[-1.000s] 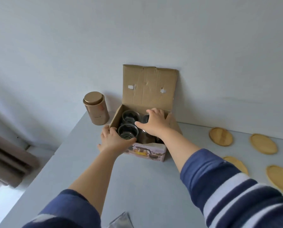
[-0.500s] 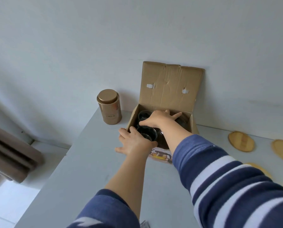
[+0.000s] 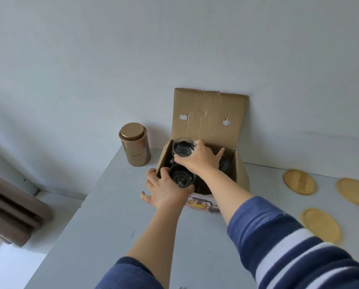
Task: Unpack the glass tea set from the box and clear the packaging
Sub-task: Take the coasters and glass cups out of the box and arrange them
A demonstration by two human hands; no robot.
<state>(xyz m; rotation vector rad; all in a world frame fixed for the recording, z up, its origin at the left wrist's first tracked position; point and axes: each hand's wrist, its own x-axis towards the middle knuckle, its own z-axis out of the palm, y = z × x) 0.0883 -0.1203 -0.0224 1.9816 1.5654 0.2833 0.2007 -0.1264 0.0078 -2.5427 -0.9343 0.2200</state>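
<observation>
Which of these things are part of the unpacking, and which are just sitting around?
Part of the job: cardboard box; glass cup gripped by right hand; second glass cup; left hand steadying the box.

Lying about: gold tin; wooden coasters.

This looks like a room in a home. A plain white wall (image 3: 132,49) stands behind a grey tabletop (image 3: 103,215). On it are a gold tea tin (image 3: 135,147), round wooden coasters (image 3: 299,181) and a cardboard box (image 3: 210,119) holding glass cups (image 3: 182,147).
</observation>
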